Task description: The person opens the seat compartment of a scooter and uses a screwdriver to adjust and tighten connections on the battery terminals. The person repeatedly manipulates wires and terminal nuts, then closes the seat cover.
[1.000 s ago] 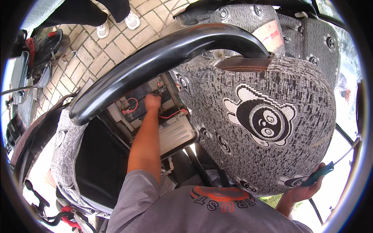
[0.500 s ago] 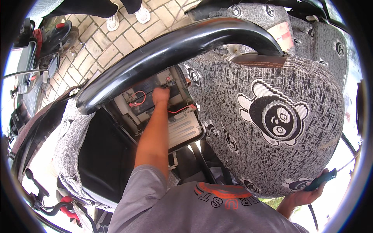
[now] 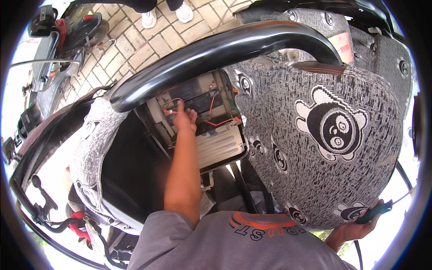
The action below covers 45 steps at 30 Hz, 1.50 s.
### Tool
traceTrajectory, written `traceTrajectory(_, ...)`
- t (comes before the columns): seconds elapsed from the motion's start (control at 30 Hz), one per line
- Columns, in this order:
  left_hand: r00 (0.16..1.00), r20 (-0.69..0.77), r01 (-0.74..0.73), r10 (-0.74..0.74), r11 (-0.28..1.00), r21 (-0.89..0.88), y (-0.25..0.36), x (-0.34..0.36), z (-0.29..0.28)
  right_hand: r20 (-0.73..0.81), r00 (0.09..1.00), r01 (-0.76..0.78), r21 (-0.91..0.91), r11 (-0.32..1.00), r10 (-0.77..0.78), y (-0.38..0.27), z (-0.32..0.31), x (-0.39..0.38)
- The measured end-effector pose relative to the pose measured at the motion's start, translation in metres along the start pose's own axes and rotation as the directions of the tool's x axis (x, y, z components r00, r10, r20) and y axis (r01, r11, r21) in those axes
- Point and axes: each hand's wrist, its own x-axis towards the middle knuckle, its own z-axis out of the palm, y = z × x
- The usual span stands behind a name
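My left hand [image 3: 183,119] reaches into a shallow compartment under the black curved bar, its index finger stretched toward a thin red wire [image 3: 176,99]. The other fingers are apart and partly bent, and nothing shows in them. Beneath the hand lie dark battery blocks [image 3: 198,101] joined by red wires. A second red wire [image 3: 220,122] ends at the compartment's right side, above a ribbed pale panel [image 3: 220,141]. At the lower right, my right hand [image 3: 355,231] is closed round the dark green handle of a screwdriver [image 3: 377,211], beside the cloth-covered seat.
A grey patterned seat [image 3: 279,121] with cartoon figures rises on the right. The thick black bar [image 3: 216,51] arches over the compartment. A black padded seat area [image 3: 130,166] lies to the left. Beyond stand a parked motorbike [image 3: 81,38] and a person's white shoes [image 3: 184,13] on paving.
My left hand has moved left across the batteries, and its closed fingers have come apart. A red wire at the right now hangs in view. The whole view has shifted; my right hand keeps the screwdriver.
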Motion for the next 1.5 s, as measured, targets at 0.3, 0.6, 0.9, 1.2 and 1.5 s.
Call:
traceTrajectory(0.3,1.000,0.030,0.001,0.005,0.980,-0.198,-0.013,0.086,-0.054,-0.065,0.997,-0.029,0.045,0.999,0.032,-0.006,0.019,0.000)
traceTrajectory(0.6,0.982,-0.109,-0.173,0.152,0.960,-0.221,-0.007,0.074,-0.046,-0.187,0.982,0.017,-0.109,0.994,-0.038,0.000,0.014,0.005)
traceTrajectory(0.9,0.963,-0.198,-0.214,0.183,0.965,-0.153,-0.012,0.113,-0.044,-0.185,0.979,-0.095,-0.015,0.995,0.090,-0.010,0.004,-0.006)
traceTrajectory(1.2,0.984,0.152,-0.098,0.096,0.995,0.009,0.002,0.122,-0.062,0.223,0.967,-0.178,0.233,0.956,0.125,-0.008,0.001,0.017)
traceTrajectory(1.5,0.949,0.253,-0.266,0.187,0.906,0.330,0.051,0.073,-0.075,0.482,0.771,-0.569,0.225,0.791,0.417,0.187,-0.050,0.138)
